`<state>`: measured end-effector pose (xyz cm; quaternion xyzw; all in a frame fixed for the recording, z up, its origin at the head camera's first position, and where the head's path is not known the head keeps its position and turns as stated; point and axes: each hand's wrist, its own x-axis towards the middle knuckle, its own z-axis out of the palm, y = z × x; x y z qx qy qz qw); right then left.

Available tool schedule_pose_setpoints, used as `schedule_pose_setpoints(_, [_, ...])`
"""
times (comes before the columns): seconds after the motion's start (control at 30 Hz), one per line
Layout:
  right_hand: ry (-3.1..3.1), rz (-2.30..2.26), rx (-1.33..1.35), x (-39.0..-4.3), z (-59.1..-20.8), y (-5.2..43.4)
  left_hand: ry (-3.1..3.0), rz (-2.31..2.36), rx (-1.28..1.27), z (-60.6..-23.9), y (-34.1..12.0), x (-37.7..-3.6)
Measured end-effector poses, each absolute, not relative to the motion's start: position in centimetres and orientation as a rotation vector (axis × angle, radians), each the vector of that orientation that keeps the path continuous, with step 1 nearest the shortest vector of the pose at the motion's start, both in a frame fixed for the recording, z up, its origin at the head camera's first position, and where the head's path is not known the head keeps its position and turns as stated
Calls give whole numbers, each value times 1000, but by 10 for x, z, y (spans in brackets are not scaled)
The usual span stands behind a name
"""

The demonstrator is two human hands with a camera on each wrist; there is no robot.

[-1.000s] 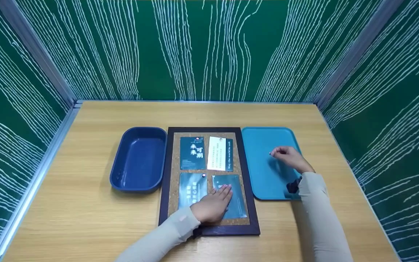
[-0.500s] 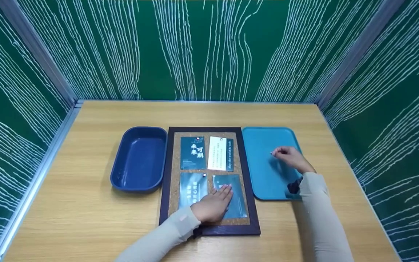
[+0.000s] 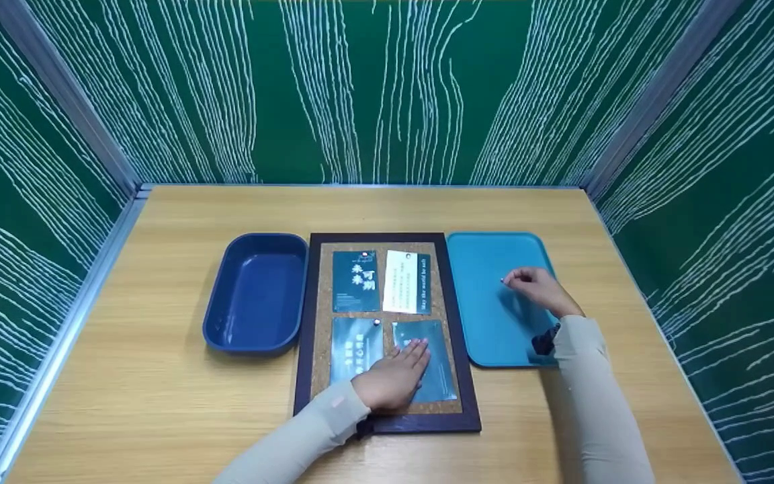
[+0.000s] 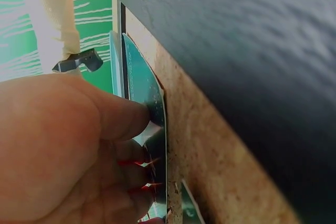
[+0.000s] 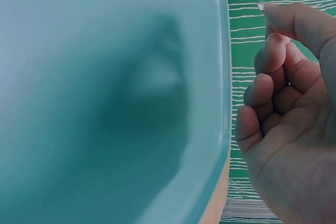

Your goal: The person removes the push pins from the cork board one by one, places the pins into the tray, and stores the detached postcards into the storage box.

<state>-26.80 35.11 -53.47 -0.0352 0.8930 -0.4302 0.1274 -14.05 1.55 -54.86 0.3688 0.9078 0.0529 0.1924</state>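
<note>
My left hand (image 3: 390, 383) lies flat with straight fingers on the lower right green card (image 3: 439, 376) of a framed corkboard (image 3: 420, 423). In the left wrist view the thumb (image 4: 128, 119) and fingers rest along this card, whose edge bows slightly off the cork. Over the teal tray (image 3: 484, 336), my right hand (image 3: 540, 292) pinches a tiny pale pushpin (image 5: 261, 5) between thumb and index finger; its other fingers are curled loosely. On the board, pins hold the upper left green card (image 3: 353, 299), the white-and-green card (image 3: 400, 289) and the lower left card (image 3: 347, 336).
A deep blue bin (image 3: 256, 296) stands against the board's left side. The teal tray lies along its right side. Wood tabletop (image 3: 158, 403) surrounds them, and green walls (image 3: 394, 101) with white wavy lines enclose the back and sides.
The right hand's fingertips have shifted very slightly to the right with the pushpin. My left hand stays in place on the card.
</note>
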Motion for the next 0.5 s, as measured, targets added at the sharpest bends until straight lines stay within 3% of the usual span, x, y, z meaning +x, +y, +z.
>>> schedule_pose_setpoints(0.5, [2618, -1259, -39, -268, -538, 353, 2544, 189, 1013, -547, 15, -140])
